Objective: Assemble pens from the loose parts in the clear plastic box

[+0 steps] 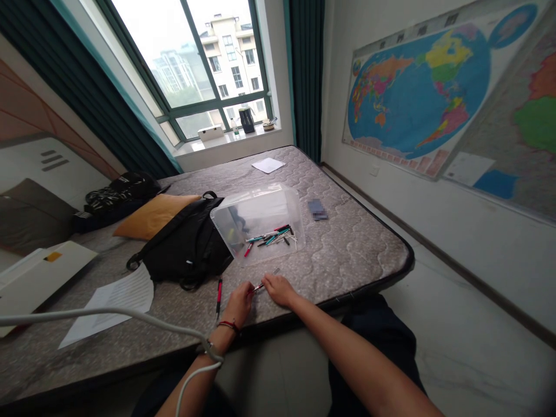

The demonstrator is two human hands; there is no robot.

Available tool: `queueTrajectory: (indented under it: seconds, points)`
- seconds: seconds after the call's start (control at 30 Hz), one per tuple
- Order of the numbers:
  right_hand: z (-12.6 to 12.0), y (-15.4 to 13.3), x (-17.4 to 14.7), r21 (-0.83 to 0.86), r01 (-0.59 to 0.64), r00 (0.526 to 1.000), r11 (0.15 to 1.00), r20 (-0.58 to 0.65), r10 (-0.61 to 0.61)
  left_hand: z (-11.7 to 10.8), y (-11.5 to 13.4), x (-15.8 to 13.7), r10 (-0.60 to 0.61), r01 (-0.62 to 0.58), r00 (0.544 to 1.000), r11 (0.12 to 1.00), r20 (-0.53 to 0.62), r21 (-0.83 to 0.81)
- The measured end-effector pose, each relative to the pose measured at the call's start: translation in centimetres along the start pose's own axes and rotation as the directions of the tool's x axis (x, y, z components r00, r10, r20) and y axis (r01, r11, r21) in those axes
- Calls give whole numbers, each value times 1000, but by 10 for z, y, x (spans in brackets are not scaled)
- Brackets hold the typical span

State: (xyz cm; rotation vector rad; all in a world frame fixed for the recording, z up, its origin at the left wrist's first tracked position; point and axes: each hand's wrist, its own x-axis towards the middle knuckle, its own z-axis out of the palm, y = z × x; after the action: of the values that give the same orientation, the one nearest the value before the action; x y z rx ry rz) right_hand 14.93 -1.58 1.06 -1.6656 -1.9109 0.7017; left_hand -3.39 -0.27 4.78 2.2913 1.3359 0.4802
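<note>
Near the front edge of the mattress, my left hand (240,302) pinches one end of a slim pen (258,287) that looks red and dark. My right hand (278,289) has its fingers closed round the other end, and they cover part of it. To the left of my left hand lies a red and black pen (219,296). Beyond both hands a clear plastic box (260,202) rests with its open side towards me. Several pens and thin refills (278,234) in red, teal, black and white lie loose inside it.
A black backpack (186,249) touches the box's left side, with an orange pillow (156,215) behind it. Printed sheets (115,298) lie at the left. A white cable (143,315) crosses by my left wrist. A pixelated item (317,209) sits right of the box.
</note>
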Motion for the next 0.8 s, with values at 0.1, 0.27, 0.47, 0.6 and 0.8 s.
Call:
queueTrajectory:
  seconds: [0.1,0.27,0.47,0.6,0.8]
  points:
    - [1,1,1,8,-7,1000,1000,-11,7,1,0,0,-2,2,1000,1000,-7,3]
    - [1,1,5,26,-23,999,999,-41,24,2,-3,1,3,-3,1000,1000,-9,21]
    - [1,2,6,90,-42,997,995,-61,48,1,3,1,2,-2,1000,1000,-14,7]
    - [-2,2,2,149,-47,997,988,-46,54,2,11,0,-43,41,998,998,-37,-49]
    - [-2,1,-1,146,-19,995,989,-93,33,8,8,4,-199,180,978,954,-61,-239]
